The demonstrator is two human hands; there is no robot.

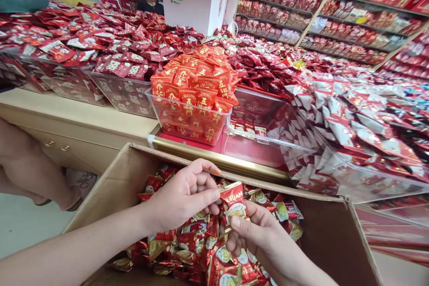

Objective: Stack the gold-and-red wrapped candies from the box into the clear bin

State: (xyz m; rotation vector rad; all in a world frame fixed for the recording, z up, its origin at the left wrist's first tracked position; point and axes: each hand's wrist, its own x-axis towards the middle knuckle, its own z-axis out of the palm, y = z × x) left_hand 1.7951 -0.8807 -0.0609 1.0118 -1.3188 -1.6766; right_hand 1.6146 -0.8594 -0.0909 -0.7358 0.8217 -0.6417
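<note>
Both my hands are over an open cardboard box [110, 183] filled with several red and gold durian candy packets [187, 246]. My left hand [186, 194] pinches the top edge of one durian candy packet [233, 201] between thumb and forefinger. My right hand [258, 232] grips the same packet from below, thumb pressed on its lower edge. The packet is held upright just above the pile in the box.
Behind the box stand a clear bin of orange-red packets [189, 118] and a nearly empty clear bin [268, 120]. Heaps of red sweets cover the counter [67, 111]. Shelves [335, 13] rise at right. Another person sits at the back [150, 0]; someone's legs [30, 170] are at left.
</note>
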